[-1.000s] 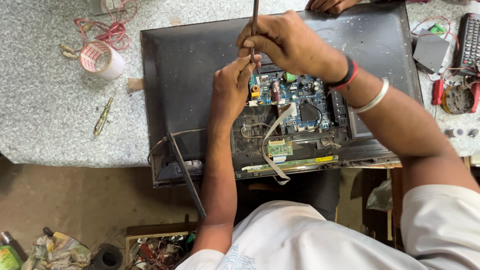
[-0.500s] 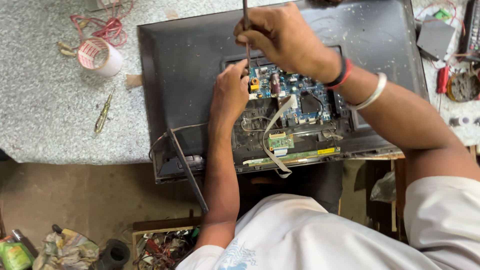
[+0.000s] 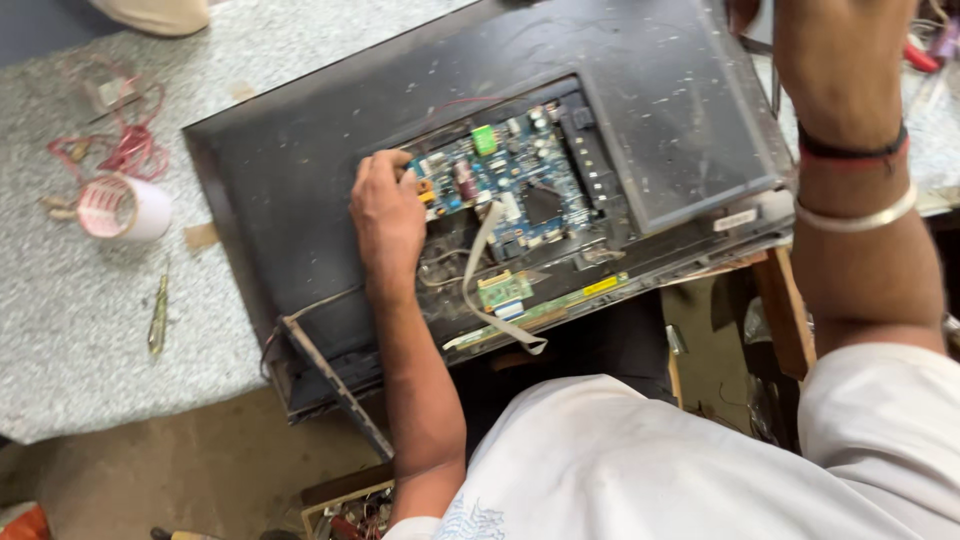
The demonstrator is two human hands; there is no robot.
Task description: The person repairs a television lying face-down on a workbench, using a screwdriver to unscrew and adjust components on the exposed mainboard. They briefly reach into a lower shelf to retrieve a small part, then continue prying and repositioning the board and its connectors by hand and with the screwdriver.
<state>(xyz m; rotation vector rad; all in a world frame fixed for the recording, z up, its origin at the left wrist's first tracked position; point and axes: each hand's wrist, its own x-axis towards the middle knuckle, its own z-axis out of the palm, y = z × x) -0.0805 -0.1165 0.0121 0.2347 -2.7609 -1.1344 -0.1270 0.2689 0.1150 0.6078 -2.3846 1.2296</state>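
Steadying the blue circuit board (image 3: 500,195) with our left hand (image 3: 385,215), we keep the curled fingers (image 3: 392,170) together at its near-left edge, inside the opened black television back (image 3: 300,190). Our right hand (image 3: 835,60) hangs well beyond; its grip we cannot tell.

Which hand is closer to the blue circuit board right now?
Left. The left hand rests on the left edge of the blue circuit board, fingers touching it. The right hand is raised well off to the right, above the TV back panel, mostly out of frame.
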